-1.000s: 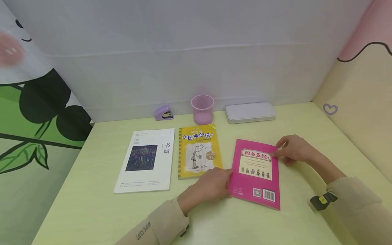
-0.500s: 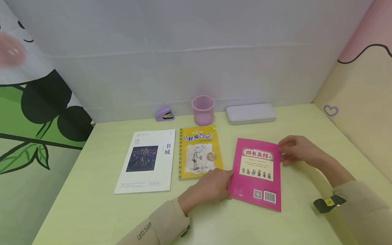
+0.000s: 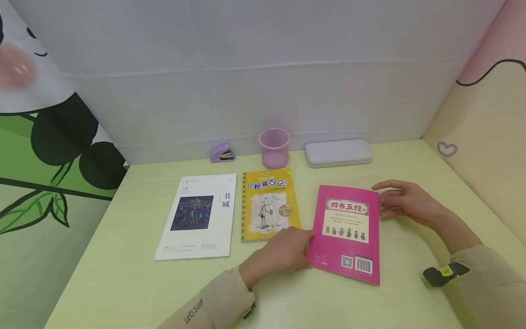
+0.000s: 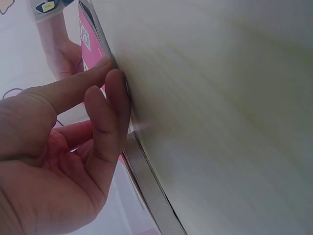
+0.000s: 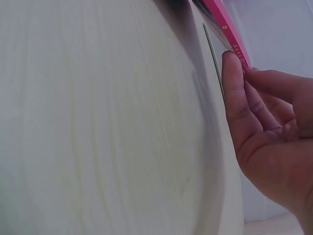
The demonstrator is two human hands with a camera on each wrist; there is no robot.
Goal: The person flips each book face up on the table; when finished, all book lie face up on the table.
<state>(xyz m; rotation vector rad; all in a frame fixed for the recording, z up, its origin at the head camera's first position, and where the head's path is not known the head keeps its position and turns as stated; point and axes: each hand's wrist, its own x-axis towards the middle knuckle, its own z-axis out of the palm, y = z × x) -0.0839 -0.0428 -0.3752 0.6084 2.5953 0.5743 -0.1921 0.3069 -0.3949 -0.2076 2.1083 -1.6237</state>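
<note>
A pink book [image 3: 343, 253] with red Chinese characters and a row of small cartoon figures lies face up at right centre. My left hand [image 3: 285, 249] pinches its lower left edge. In the left wrist view, that thumb [image 4: 93, 73] lies on the cover and the fingertips [image 4: 115, 81] are at the edge below. My right hand [image 3: 411, 203] is at the upper right edge, its fingers loosely extended. In the right wrist view, the thumb tip [image 5: 254, 76] is right at the pink spine [image 5: 227, 29], with fingers beside it.
Left of the pink book lie a yellow book [image 3: 269, 183] and a white magazine [image 3: 209, 237] on the pale table [image 3: 123, 278]. Along the back stand a purple stapler [image 3: 222, 153], a pink cup [image 3: 274, 151] and a pale case [image 3: 339, 153]. A white wall rises behind.
My right hand has eased outward from the pink book; its thumb has moved off the cover to the edge. My left hand keeps its grip, and the book has shifted very little.
</note>
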